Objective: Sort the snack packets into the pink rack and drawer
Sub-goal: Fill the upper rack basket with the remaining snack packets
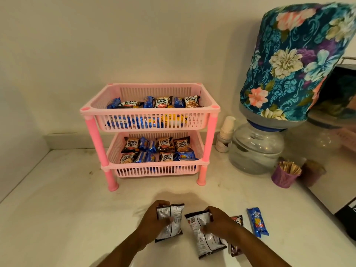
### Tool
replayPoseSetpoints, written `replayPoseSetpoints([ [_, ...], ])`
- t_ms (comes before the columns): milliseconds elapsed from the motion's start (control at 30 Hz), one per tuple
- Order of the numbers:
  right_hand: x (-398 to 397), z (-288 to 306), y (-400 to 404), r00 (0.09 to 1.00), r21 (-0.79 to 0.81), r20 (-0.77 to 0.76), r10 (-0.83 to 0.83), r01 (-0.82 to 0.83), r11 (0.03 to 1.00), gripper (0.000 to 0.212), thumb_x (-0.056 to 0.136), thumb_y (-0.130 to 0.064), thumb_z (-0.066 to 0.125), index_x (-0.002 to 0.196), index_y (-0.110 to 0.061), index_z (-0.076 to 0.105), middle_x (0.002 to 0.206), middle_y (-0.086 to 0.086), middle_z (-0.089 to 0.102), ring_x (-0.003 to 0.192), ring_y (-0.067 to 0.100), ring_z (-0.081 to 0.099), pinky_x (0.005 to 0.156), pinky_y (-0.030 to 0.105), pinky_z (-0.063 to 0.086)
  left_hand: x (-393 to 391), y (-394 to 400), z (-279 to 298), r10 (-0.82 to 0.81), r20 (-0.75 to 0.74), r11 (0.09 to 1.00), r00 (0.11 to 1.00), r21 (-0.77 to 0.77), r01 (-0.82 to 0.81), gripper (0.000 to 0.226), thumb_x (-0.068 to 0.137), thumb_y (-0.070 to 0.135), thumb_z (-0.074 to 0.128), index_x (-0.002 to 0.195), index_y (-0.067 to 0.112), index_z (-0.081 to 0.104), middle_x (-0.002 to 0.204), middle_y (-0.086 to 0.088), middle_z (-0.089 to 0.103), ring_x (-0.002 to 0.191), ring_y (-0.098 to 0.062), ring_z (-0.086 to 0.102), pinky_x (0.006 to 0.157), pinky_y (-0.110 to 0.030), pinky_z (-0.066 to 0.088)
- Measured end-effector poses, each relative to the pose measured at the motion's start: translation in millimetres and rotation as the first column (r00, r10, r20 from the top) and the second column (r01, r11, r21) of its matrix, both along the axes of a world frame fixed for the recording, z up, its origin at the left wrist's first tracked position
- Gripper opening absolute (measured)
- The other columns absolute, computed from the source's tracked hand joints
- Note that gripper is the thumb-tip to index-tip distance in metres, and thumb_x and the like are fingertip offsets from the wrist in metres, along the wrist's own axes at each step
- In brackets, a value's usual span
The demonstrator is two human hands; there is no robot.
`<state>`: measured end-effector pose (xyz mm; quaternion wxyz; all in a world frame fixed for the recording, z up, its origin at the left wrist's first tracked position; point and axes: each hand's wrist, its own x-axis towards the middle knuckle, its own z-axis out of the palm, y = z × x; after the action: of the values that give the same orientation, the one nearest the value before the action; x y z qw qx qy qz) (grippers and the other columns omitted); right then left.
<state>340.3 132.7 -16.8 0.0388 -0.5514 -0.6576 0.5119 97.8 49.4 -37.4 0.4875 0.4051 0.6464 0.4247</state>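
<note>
Left hand and right hand, fingers clasping one silver packet and another silver packet on the desk, blue packet beside, pink rack beyond, covered water jar to its right.

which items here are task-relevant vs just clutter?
Job:
pink rack
packet in left hand
packet in right hand
brown packet under the right wrist
blue packet on the counter

Lying about:
covered water jar
cup of wooden sticks
white bottle
</note>
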Motion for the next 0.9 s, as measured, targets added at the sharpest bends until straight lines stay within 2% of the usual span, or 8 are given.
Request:
replayPoseSetpoints([
  [67, 5, 20, 3, 1.0, 0.054, -0.016, 0.013, -0.012, 0.998, 0.041, 0.078, -0.017, 0.08, 0.11, -0.025, 0.056, 0.105, 0.001, 0.069, 0.095, 0.014, 0.068, 0.084, 0.035, 0.06, -1, 5, 3, -0.002, -0.039, 1.0, 0.999, 0.019, 0.003, 0.035, 0.079, 0.009, 0.079, 0.109, 0.02, 0.064, 0.101, 0.001, 0.076, 0.094, -0.015, 0.073, 0.083, -0.036, 0.06],
  [200, 12, 101, 18, 0.963, 0.11, -0.264, 0.047, -0.018, 0.994, 0.054, 0.076, -0.002, 0.082, 0.114, -0.029, 0.054, 0.096, 0.009, 0.076, 0.08, 0.02, 0.075, 0.057, 0.032, 0.059, -6, 14, 9, -0.005, -0.067, 0.998, 0.998, 0.055, 0.008, 0.031, 0.076, 0.005, 0.08, 0.102, 0.017, 0.067, 0.098, 0.0, 0.076, 0.092, -0.017, 0.073, 0.087, -0.04, 0.059],
  [367, 4, 239, 43, 0.904, 0.4, -0.4, 0.151, 0.024, 0.916, 0.049, 0.075, -0.003, 0.08, 0.119, -0.019, 0.066, 0.104, 0.002, 0.077, 0.093, 0.02, 0.075, 0.073, 0.031, 0.062, -14, 33, 33, -0.04, -0.152, 0.994, 0.988, 0.098, 0.056, 0.033, 0.074, -0.003, 0.077, 0.1, 0.016, 0.067, 0.098, -0.004, 0.075, 0.092, -0.018, 0.072, 0.085, -0.039, 0.059],
  [467, -14, 307, 63, 0.886, 0.615, -0.424, 0.187, 0.13, 0.777, 0.037, 0.071, -0.02, 0.082, 0.106, -0.028, 0.072, 0.102, -0.006, 0.077, 0.094, 0.012, 0.073, 0.081, 0.029, 0.056, -22, 48, 63, -0.074, -0.206, 0.98, 0.976, 0.166, 0.11, 0.033, 0.075, -0.001, 0.076, 0.101, 0.017, 0.066, 0.097, -0.001, 0.074, 0.089, -0.011, 0.072, 0.076, -0.028, 0.06],
  [567, -38, 347, 96, 0.884, 0.751, -0.43, 0.186, 0.236, 0.617, 0.036, 0.072, -0.017, 0.086, 0.104, -0.028, 0.074, 0.102, -0.007, 0.076, 0.099, 0.016, 0.07, 0.089, 0.035, 0.054, -28, 59, 95, -0.05, -0.206, 0.969, 0.977, 0.227, 0.098, 0.036, 0.076, 0.007, 0.08, 0.105, 0.023, 0.066, 0.098, 0.005, 0.074, 0.089, -0.006, 0.071, 0.069, -0.02, 0.058],
  [700, -71, 345, 143, 0.982, 0.932, -0.15, 0.117, 0.101, 0.347, 0.036, 0.07, -0.013, 0.088, 0.103, -0.022, 0.076, 0.096, -0.004, 0.075, 0.09, 0.015, 0.068, 0.087, 0.033, 0.057, -33, 64, 127, -0.025, -0.218, 0.955, 0.976, 0.284, 0.088, 0.039, 0.079, 0.013, 0.08, 0.106, 0.033, 0.063, 0.102, 0.012, 0.073, 0.089, 0.001, 0.07, 0.077, -0.022, 0.059],
  [800, -89, 316, 173, 0.991, 0.938, 0.128, 0.047, -0.136, 0.319, 0.03, 0.068, -0.013, 0.088, 0.095, -0.02, 0.076, 0.087, -0.004, 0.07, 0.083, 0.016, 0.066, 0.079, 0.031, 0.056, -39, 65, 149, -0.02, -0.225, 0.944, 0.974, 0.316, 0.092, 0.04, 0.079, 0.017, 0.08, 0.111, 0.034, 0.062, 0.111, 0.009, 0.071, 0.098, -0.009, 0.07, 0.086, -0.034, 0.058],
  [900, -99, 290, 193, 0.919, 0.896, 0.393, -0.035, -0.374, 0.24, 0.021, 0.074, -0.021, 0.082, 0.091, -0.023, 0.071, 0.092, -0.003, 0.07, 0.082, 0.018, 0.063, 0.071, 0.032, 0.056, -45, 65, 169, -0.019, -0.187, 0.933, 0.982, 0.349, 0.085, 0.042, 0.079, 0.016, 0.08, 0.113, 0.03, 0.06, 0.107, 0.004, 0.073, 0.094, -0.012, 0.072, 0.083, -0.036, 0.06],
])
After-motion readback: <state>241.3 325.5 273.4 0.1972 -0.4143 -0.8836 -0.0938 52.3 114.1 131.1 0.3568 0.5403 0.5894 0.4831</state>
